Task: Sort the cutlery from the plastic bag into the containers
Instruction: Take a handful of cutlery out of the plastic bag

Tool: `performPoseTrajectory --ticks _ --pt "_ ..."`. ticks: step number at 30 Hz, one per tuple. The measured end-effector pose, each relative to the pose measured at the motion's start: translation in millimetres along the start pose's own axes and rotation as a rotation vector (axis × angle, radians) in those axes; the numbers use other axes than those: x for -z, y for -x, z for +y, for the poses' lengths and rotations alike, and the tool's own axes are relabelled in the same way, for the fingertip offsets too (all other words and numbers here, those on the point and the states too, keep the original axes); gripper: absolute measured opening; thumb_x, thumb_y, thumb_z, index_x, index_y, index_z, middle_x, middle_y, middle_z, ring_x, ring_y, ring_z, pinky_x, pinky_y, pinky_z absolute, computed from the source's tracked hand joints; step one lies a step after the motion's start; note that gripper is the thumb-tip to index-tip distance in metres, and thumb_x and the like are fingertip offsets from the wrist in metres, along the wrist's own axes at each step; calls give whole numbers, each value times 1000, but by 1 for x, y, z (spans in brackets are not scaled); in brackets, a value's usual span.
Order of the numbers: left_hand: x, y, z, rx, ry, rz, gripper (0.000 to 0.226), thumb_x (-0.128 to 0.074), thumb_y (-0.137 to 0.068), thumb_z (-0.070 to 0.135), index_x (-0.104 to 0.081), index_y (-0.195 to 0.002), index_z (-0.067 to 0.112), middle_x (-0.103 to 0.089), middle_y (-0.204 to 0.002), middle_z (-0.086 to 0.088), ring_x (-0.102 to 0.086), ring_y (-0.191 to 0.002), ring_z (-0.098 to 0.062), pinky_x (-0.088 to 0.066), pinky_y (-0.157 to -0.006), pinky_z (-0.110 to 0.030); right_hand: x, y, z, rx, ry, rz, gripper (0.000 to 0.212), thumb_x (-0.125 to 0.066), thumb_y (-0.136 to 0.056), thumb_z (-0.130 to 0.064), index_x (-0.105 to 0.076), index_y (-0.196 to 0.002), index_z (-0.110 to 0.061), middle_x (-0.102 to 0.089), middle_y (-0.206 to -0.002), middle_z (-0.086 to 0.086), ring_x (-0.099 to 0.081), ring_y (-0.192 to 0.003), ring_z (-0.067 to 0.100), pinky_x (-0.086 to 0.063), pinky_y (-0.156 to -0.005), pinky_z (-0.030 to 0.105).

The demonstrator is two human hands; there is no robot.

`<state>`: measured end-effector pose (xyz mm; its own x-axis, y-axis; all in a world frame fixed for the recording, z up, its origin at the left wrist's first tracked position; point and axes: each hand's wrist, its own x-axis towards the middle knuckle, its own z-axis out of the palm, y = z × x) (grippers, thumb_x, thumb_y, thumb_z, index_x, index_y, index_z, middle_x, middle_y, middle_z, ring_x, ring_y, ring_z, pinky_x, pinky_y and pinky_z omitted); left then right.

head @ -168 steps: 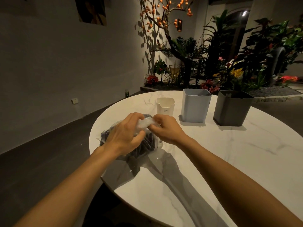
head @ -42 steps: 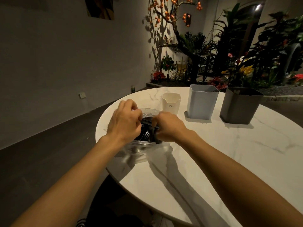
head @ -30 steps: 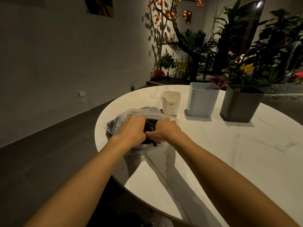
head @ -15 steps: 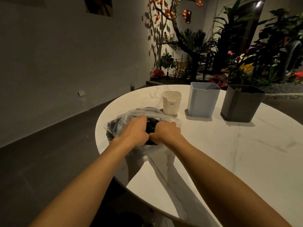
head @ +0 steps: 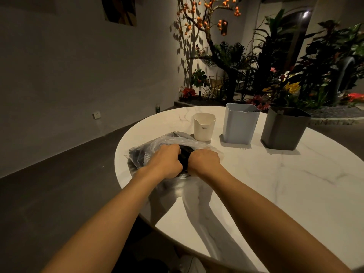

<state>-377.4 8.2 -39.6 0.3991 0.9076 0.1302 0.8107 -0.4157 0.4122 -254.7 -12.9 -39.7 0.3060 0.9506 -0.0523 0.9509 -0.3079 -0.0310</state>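
Both hands have curled fingers: the left hand (head: 165, 163) and the right hand (head: 203, 161) each grip the film of the clear plastic bag (head: 155, 145) at its mouth, in the middle of the frame. The dark cutlery (head: 184, 154) lies inside, between them. I think a hard pull may tear the film and spill pieces over the table (head: 275, 184) edge, near on the left. Bare marble shows at the right. The white container (head: 203, 126), blue container (head: 240, 124) and grey container (head: 283, 129) stand behind.
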Motion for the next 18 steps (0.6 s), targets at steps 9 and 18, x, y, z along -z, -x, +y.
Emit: performPoseTrajectory --ticks 9,18 --pt "4 -1 9 33 102 64 44 -55 -86 5 -63 -127 17 -67 -117 -8 -62 -103 -27 -57 -89 -42 14 11 8 20 -12 112 34 -68 -92 -24 -59 -124 -18 -64 -120 2 -58 -115 24 -36 -90 35" --pt "11 2 18 49 211 164 42 -52 -88 1 -58 -127 16 -64 -115 -3 -58 -106 -24 -53 -96 -42 32 20 23 93 -101 35 27 -68 -90 -11 -62 -117 -8 -57 -96 8 -58 -87 24 -56 -84 33"
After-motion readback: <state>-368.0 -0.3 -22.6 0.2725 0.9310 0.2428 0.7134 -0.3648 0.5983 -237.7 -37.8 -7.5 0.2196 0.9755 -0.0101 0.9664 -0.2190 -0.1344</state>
